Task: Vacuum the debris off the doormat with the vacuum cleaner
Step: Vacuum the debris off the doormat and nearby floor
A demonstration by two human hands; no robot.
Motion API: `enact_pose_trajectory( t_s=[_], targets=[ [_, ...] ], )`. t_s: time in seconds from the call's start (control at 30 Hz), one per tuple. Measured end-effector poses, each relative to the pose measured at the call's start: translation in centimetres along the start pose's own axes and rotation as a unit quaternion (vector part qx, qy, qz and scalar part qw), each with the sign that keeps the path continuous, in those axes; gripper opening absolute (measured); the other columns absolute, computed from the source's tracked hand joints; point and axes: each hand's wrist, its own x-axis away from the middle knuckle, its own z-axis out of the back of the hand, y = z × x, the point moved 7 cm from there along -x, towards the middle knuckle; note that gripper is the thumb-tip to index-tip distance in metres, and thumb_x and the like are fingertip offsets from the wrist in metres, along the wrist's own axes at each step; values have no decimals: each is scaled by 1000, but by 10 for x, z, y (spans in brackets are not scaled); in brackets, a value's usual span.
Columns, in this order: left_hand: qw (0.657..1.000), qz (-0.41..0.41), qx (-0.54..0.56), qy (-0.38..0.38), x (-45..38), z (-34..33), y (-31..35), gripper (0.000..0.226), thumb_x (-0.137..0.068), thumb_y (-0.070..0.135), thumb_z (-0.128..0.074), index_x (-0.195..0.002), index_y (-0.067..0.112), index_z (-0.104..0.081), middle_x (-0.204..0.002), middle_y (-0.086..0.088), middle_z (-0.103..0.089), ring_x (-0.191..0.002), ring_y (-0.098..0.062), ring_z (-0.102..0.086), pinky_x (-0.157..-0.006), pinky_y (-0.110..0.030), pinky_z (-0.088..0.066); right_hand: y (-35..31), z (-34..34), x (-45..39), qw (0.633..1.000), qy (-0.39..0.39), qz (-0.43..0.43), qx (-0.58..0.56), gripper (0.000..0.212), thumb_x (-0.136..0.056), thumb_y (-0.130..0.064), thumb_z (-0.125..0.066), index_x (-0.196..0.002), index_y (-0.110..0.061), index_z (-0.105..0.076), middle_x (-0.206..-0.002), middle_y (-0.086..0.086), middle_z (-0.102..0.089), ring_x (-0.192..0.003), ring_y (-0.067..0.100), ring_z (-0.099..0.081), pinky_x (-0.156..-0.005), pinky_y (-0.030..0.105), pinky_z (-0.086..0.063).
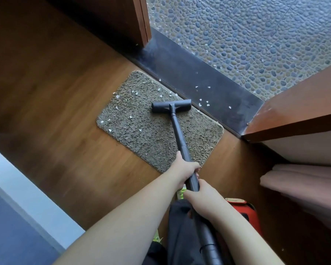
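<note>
A shaggy grey-brown doormat (141, 134) lies on the wooden floor beside a dark door threshold. Several small white scraps of debris (118, 96) are scattered over its left and far parts. The vacuum's black floor nozzle (171, 105) rests on the mat's far right part, near the threshold. Its black tube (179, 133) slopes back toward me. My left hand (183, 166) grips the tube from the left. Just below it, my right hand (199, 196) grips the tube's lower end where the hose begins. The red vacuum body (245, 209) sits low, behind my right arm.
More white scraps lie on the dark threshold (203, 87) and on the pebble floor (256, 44) beyond. A brown door (294, 104) stands open at right, a door frame (141, 20) at left. A pale cushion or fabric (304, 184) lies at right, a blue-white surface (17, 207) at lower left.
</note>
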Motion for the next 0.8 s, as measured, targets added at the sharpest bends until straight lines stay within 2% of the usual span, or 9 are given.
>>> enact_pose_trajectory(
  t_s=[0.07, 0.17, 0.3, 0.43, 0.5, 0.6, 0.7, 0.73, 0.8],
  targets=[
    [1000, 8, 17, 10, -1, 0, -1, 89, -74, -1, -56, -148, 30, -20, -105, -16, -52, -58, -22, -57, -60, -32, -54, -1, -4, -6, 999, -13, -11, -39, 54, -85, -14, -51, -138, -9, -39, -92, 8, -63, -41, 10, -58, -37, 15, -39],
    [999, 2, 21, 28, 4, -1, -1, 94, -77, 2, -55, -153, 35, -12, -119, -19, -53, -53, -18, -58, -57, -30, -52, 0, -1, -4, 1000, 3, 10, 12, 60, -86, -24, -54, -142, -14, -36, -106, 5, -64, -59, 10, -60, -44, 17, -38],
    [999, 18, 3, 39, 18, -13, -23, 103, -70, 10, -56, -155, 37, -4, -99, -15, -65, -56, -21, -64, -69, -35, -61, 19, 5, 11, 999, -12, 2, 30, 48, -85, -25, -55, -131, -18, -46, -98, -1, -65, -76, 13, -64, -50, 15, -38],
    [999, 23, 11, 22, 35, -26, -38, 99, -78, 9, -55, -157, 33, 0, -79, -2, -61, -60, -18, -62, -74, -36, -60, 38, 5, 20, 999, -13, -18, 41, 56, -84, -25, -57, -138, -24, -40, -90, -7, -61, -70, 1, -57, -51, 12, -35],
    [1000, 15, 1, 24, 32, -24, -36, 98, -78, 11, -55, -157, 32, -1, -78, 2, -61, -63, -17, -63, -78, -36, -60, 38, 5, 18, 999, -11, -14, 35, 60, -84, -25, -57, -141, -26, -38, -87, -10, -59, -68, -1, -55, -51, 11, -34],
    [999, -9, -24, 46, 22, -14, -21, 101, -73, 18, -57, -156, 36, -3, -84, 3, -64, -71, -18, -68, -83, -38, -59, 22, 7, 11, 999, 0, 12, 44, 65, -85, -26, -56, -145, -29, -33, -99, -5, -65, -71, 0, -58, -51, 9, -35],
    [998, -33, -33, 49, 7, -1, 9, 95, -77, 18, -59, -155, 36, -9, -106, -8, -66, -64, -14, -67, -79, -34, -59, -4, 11, -6, 998, 5, 37, 55, 63, -87, -26, -54, -146, -26, -32, -107, -2, -63, -71, 4, -58, -50, 7, -37],
    [997, -39, -37, 54, -1, 5, 20, 94, -73, 22, -61, -153, 35, -14, -115, -12, -64, -70, -17, -69, -80, -36, -59, -14, 13, -13, 997, 7, 41, 63, 59, -87, -26, -54, -143, -23, -36, -107, 0, -63, -70, 8, -57, -50, 8, -37],
    [995, -48, -41, 71, -17, 17, 41, 97, -59, 27, -61, -148, 34, -24, -124, -18, -61, -89, -30, -71, -84, -47, -59, -36, 18, -28, 997, 9, 44, 67, 49, -85, -27, -55, -132, -16, -46, -101, 4, -64, -73, 18, -57, -59, 21, -45]
  ],
)
